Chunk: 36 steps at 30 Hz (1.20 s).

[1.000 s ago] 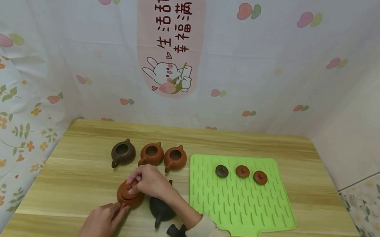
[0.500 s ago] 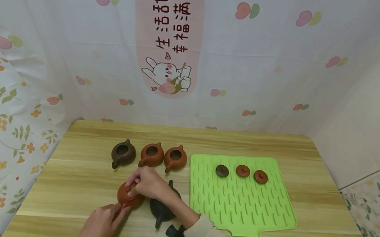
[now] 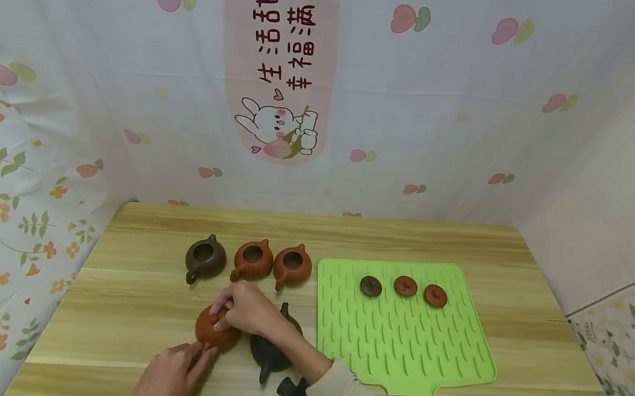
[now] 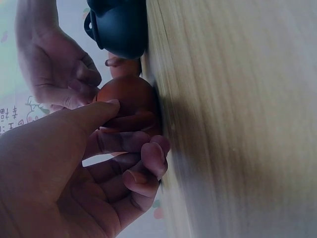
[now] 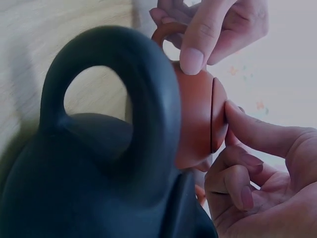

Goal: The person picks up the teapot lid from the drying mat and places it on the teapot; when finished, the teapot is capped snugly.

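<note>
Orange teapot [image 5: 195, 111], lid [image 5: 219, 116] on; three teapots [image 3: 263, 264] behind lidless.

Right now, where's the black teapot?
In the head view, the black teapot stands left of centre, partly hidden by the right forearm, right of the orange teapot the left hand holds.

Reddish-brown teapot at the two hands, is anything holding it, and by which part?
Yes. The left hand has its grip on the teapot at the handle; the right hand pinches the lid at its knob.
</note>
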{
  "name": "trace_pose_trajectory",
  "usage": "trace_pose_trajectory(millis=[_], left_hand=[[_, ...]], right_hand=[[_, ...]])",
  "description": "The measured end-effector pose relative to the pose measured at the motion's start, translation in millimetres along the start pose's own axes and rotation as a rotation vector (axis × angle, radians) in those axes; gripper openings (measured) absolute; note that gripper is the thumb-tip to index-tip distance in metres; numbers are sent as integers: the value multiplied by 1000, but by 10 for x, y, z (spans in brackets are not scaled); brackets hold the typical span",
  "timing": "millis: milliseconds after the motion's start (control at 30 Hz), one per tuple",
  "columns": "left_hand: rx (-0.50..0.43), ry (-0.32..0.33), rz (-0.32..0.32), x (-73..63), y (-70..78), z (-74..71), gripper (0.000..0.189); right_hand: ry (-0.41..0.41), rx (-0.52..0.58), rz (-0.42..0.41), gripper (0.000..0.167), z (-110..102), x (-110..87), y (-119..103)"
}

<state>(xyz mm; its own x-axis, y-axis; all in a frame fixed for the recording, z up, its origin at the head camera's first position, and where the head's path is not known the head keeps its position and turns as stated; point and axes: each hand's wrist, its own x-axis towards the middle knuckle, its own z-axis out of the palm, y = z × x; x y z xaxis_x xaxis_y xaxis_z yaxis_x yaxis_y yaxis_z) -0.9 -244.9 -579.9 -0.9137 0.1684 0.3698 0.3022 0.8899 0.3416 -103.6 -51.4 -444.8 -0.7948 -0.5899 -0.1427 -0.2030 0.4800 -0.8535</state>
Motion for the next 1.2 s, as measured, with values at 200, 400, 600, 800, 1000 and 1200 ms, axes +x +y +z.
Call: trace_pose_trajectory(millis=[200, 400, 600, 800, 1000, 1200], left_hand=[[7, -19, -25, -6, 31, -37, 46], [5, -7, -29, -37, 19, -42, 46], [8, -9, -28, -60, 22, -37, 47], [-20, -6, -22, -33, 109, -117, 46], [-58, -47, -136, 246, 478, -669, 41], [-130, 105, -117, 745, 978, -898, 9]], right_hand=[[11, -38, -5, 16, 17, -6, 0], [14, -54, -8, 16, 42, -10, 4], [6, -36, 3, 15, 49, -25, -5], [-14, -41, -9, 16, 34, -23, 5], [-9, -13, -66, 36, -197, -124, -5], [206, 161, -58, 24, -863, -563, 277]])
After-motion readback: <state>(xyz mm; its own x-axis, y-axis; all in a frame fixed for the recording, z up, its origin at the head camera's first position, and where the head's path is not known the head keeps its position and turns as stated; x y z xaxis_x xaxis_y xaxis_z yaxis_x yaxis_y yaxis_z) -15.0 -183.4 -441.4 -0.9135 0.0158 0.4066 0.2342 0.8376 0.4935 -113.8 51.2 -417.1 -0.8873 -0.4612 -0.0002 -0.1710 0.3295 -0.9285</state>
